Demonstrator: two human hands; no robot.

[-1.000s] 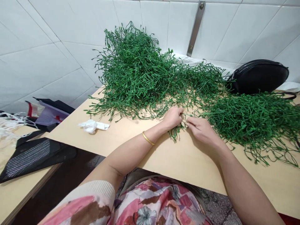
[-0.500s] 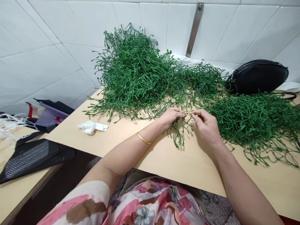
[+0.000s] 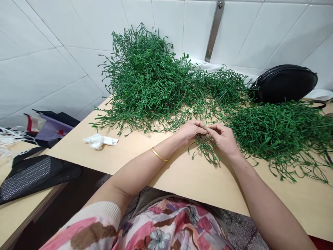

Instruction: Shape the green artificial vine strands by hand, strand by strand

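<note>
My left hand pinches a small bunch of green plastic stems, which hangs below the fingers over the table. Close against it, fingertips touching, my right hand is also closed on the top of the bunch. Behind my hands a tall tangled heap of green stems rises against the wall. A lower heap spreads to the right of my right hand. Loose stems lie between the heaps. The exact grip at the fingertips is partly hidden.
The wooden table holds a crumpled white tissue on the left and a black bag at the back right. Left of it, a black mesh item and fabrics lie on another surface. A tiled wall stands behind.
My right hand has moved left until its fingertips meet my left hand's. The small bunch hangs slightly farther right. The whole view has shifted a little.
</note>
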